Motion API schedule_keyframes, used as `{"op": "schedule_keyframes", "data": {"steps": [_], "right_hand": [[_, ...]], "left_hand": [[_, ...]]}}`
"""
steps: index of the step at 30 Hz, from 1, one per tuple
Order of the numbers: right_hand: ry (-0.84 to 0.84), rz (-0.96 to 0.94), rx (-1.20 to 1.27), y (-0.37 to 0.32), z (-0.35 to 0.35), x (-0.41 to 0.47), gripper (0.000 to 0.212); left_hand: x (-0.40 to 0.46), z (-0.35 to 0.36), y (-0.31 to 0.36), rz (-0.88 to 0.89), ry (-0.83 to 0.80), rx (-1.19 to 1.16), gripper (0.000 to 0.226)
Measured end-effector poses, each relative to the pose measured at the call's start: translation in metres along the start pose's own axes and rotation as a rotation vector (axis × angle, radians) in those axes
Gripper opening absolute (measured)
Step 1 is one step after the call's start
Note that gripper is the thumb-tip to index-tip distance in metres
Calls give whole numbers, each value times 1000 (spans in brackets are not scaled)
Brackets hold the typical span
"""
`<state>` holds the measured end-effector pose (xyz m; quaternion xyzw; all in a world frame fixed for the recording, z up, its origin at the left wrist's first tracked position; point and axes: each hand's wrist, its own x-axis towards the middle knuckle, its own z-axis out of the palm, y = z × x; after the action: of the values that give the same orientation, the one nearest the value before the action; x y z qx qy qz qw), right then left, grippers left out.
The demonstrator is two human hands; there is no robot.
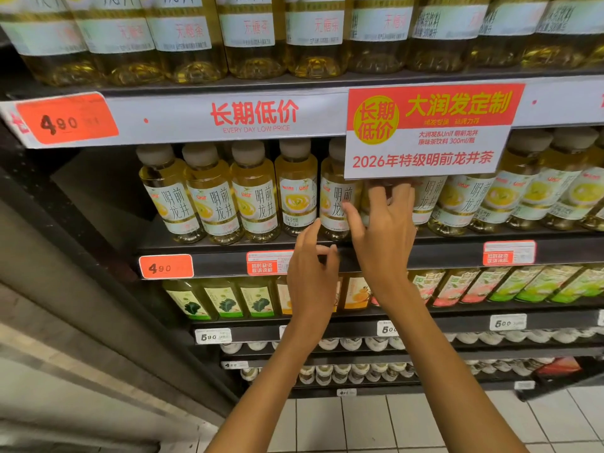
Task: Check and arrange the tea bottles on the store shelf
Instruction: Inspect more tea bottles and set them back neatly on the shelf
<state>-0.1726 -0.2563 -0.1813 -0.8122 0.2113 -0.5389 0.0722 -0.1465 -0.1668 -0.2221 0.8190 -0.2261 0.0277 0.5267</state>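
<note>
Store shelf (228, 256) w/ red price tags holds a row of tea bottles (255, 191), upright, caps up, labels facing out. Right hand (382, 237) curls fingers round one bottle mid-row under the promo sign (428, 132); left hand (310, 269) hovers at shelf edge, fingers loose, holding nothing.

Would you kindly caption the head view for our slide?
Right hand reaches a tea bottle under the promo sign; left hand hovers below.

We see a red-and-white promo sign (428, 132) hanging at upper right, orange price tags (67, 119) at left, juice bottles (225, 300) on a lower shelf, and white floor tiles (376, 423) at bottom.
</note>
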Motion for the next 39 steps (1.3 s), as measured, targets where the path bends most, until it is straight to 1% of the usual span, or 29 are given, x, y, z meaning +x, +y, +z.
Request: {"op": "schedule_keyframes", "data": {"steps": [3,4,6,8,11,13,15,18,22,25,27,31,35,37,39], "right_hand": [[-24,3,194,-16,3,-7,36],[-56,-25,267,-25,4,-8,37],[-123,-111,336,-43,9,-3,40],[-168,-134,315,-60,17,8,40],[-254,-41,227,-77,29,25,24],[-334,32,194,-78,37,30,22],[-376,72,176,-78,41,33,20],[-354,79,174,-80,40,31,22],[-226,44,284,-84,28,25,25],[-189,66,391,-86,21,13,31],[-177,105,470,-87,15,7,32],[-137,51,605,-87,3,-3,31],[-87,45,747,-94,-13,-11,34],[-110,85,843,-96,-22,-10,37],[-150,193,984,-95,-32,-7,40]], "left_hand": [[-1,-18,-6,-9,52,-122,42],[0,-25,-8,-13,87,-152,40],[4,-37,-12,-22,160,-175,37],[8,-46,-16,-42,175,-196,35],[12,-54,-21,-29,127,-204,35],[13,-55,-23,7,102,-198,35],[13,-56,-26,32,87,-194,36],[16,-59,-30,52,43,-183,41],[18,-60,-32,123,-63,-192,49],[16,-59,-33,130,-72,-209,57],[15,-59,-33,152,-70,-207,58],[11,-62,-36,169,-74,-241,57],[5,-68,-40,216,-66,-246,60],[3,-73,-41,234,-90,-242,60],[1,-82,-39,202,-142,-318,58]]}}
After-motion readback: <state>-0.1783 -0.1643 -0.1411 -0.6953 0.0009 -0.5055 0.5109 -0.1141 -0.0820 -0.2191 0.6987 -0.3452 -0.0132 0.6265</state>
